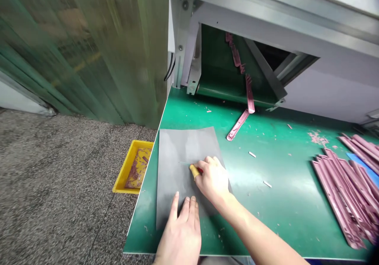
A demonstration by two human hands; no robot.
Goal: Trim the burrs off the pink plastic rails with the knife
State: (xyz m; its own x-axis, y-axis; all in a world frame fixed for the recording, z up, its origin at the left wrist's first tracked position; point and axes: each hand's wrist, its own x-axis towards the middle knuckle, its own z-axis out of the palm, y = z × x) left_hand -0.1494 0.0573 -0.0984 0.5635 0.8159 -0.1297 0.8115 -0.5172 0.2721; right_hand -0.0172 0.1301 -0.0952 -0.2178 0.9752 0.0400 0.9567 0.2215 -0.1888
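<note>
A dark grey sheet [174, 178], which looks like sandpaper, lies flat on the green tabletop [242, 221]. My left hand [182, 233] rests on its lower edge, fingers stretched out and holding nothing. Over the sheet's right half, my right hand [213, 178] is closed round a small red tool [200, 170], mostly hidden by the fingers. A thin pale line shows on the sheet just left of the fingertips; I cannot tell whether it is a blade. One digit of that hand wears a yellow finger cot [194, 171].
Pink plastic strips [343, 194] are piled at right. More pink strips [250, 93] trail off the green conveyor belt [219, 67] at the back. Pink shavings [318, 138] and small white pieces [267, 184] dot the table. A yellow bin [121, 184] sits on the floor, left.
</note>
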